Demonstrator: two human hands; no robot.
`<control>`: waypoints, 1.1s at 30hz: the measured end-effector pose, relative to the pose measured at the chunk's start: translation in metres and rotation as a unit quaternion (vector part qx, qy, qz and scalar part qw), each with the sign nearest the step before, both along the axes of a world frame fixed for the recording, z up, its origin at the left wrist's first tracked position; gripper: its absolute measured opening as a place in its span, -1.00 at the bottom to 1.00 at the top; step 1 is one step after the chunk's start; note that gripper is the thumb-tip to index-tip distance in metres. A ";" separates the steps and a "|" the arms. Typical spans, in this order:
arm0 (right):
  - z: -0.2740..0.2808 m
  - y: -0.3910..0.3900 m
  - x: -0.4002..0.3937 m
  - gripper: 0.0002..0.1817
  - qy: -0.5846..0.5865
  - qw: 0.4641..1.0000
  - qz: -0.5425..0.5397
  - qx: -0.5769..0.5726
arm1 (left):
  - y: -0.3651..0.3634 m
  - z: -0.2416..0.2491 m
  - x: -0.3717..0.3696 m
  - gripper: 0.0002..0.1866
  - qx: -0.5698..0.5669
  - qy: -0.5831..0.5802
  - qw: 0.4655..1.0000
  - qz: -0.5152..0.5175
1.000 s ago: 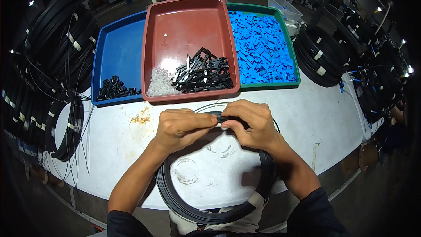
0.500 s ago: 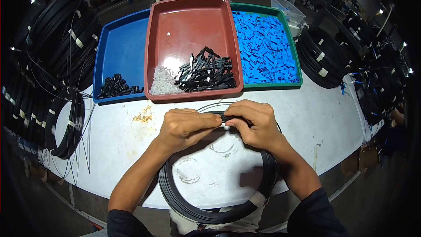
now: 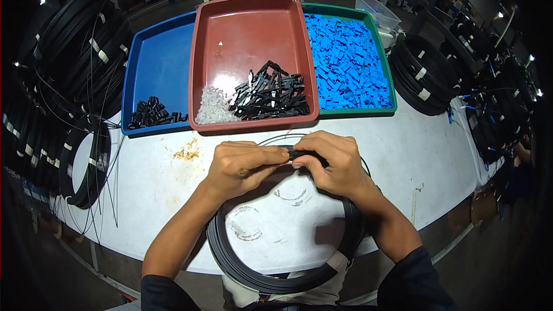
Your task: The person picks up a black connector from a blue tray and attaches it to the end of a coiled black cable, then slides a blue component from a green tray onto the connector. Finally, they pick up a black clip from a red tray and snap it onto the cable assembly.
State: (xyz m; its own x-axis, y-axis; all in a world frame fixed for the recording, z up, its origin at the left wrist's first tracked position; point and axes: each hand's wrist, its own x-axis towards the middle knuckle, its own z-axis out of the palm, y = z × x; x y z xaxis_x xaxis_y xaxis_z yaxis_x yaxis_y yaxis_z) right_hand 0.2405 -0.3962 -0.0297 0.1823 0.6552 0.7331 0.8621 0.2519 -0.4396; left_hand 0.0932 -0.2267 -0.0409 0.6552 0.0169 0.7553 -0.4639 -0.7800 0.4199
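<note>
My left hand and my right hand meet above the far side of a coil of black cable. Pinched between their fingertips is a small black connector, mostly covered by the fingers. My left thumb and fingers close on its left end, while my right thumb and forefinger grip the right end. A loose loop of cable arcs just behind the hands. The coil lies on the white table and reaches over its near edge, with a pale tape band at lower right.
Behind the hands, a red tray holds clear small pieces and long black parts. A blue tray with short black pieces stands left; a green tray full of blue parts stands right. Coiled cables line both sides of the white table.
My fingers have shifted very slightly around the connector, the left fingertips drawing a little to the left. The coil and trays stay in place.
</note>
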 end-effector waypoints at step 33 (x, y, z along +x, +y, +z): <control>-0.001 0.001 -0.003 -0.81 -0.020 1.000 0.024 -0.002 | -0.004 0.008 -0.001 -0.78 0.016 -0.002 1.000 0.001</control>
